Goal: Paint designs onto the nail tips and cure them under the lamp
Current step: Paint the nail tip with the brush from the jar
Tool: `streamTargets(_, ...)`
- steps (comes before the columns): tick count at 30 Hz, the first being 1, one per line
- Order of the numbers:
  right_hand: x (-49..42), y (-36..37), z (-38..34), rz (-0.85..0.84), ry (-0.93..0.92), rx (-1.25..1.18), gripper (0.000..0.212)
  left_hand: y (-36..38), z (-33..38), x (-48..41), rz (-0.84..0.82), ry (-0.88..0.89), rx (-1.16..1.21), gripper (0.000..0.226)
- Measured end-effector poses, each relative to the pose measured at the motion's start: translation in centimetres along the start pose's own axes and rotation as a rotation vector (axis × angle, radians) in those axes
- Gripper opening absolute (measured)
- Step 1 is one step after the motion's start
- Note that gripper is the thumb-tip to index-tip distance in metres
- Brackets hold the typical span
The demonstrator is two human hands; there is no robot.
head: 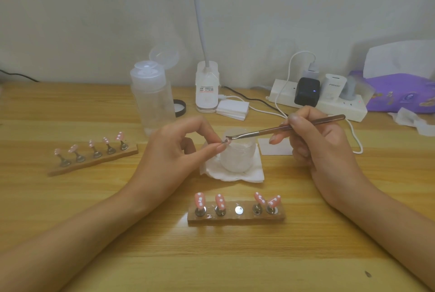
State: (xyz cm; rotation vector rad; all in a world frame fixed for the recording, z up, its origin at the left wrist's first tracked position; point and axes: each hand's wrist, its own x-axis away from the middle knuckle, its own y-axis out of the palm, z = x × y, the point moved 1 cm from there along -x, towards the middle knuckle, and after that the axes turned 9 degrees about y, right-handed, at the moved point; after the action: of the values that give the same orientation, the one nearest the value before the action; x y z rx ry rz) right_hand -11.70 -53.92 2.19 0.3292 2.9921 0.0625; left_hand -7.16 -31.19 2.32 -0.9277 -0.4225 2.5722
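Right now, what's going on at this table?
A person is decorating false nail tips. The left hand pinches one tip, and the right hand holds a thin tool with its point at that tip, by a white cup. The near holder carries four pink dotted tips and one bare slot; a second holder with five stands to the left.

Four pink, white-dotted nail tips (200, 199) stand on the wooden holder (235, 220) at lower centre, its middle magnet bare. Five more tips (106, 141) line a second holder (101, 161) at left. The thin metal tool (270, 130) touches a loose tip (224, 142) at centre.
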Motion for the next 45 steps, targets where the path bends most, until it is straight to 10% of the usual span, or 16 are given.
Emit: streamTargets(45, -0.06, -0.05, -0.08, 0.033, 0.028, -0.037, 0.019, -0.06, -0.48, 0.06, -0.004, 0.001, -0.016, 0.017)
